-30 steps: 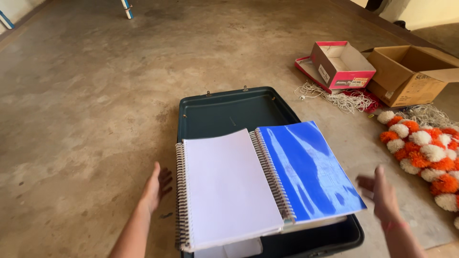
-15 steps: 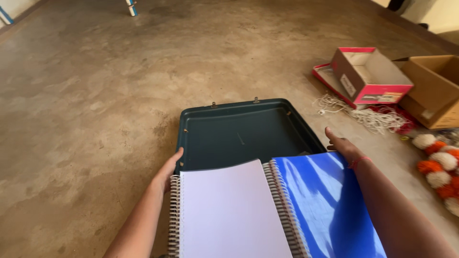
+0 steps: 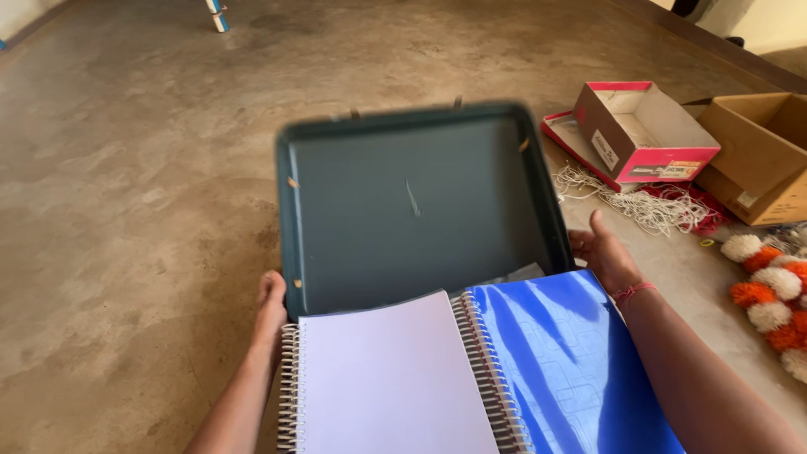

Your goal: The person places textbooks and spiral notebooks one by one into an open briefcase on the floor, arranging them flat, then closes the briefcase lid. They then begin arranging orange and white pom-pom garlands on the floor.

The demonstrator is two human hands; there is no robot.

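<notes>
moved: dark green case lid (image 3: 412,210) has swung up since the earlier frames, from lying flat open on the floor to tilted toward the camera, motion-blurred; both hands went from hovering at the sides to gripping its edges
left hand: left hand (image 3: 271,304) on the lid's left edge, fingers curled round the rim, holding it
right hand: right hand (image 3: 603,252) on the lid's right edge, thumb up, fingers behind the rim and mostly hidden; appears to hold it; red thread on the wrist
lid position: raised, above and behind the notebooks, hinge side nearest the person
notebooks: white spiral notebook (image 3: 391,378) and blue spiral notebook (image 3: 572,361) side by side on top of the case base, touching at the coils, unmoved
meaning: lid looks to be closing over the notebooks, judged about halfway up
surroundings: pink shoebox (image 3: 643,126), cardboard box (image 3: 761,155), white string (image 3: 643,202), orange-white pompom garland (image 3: 769,294), all on concrete floor (image 3: 126,185), well apart from the hands
</notes>
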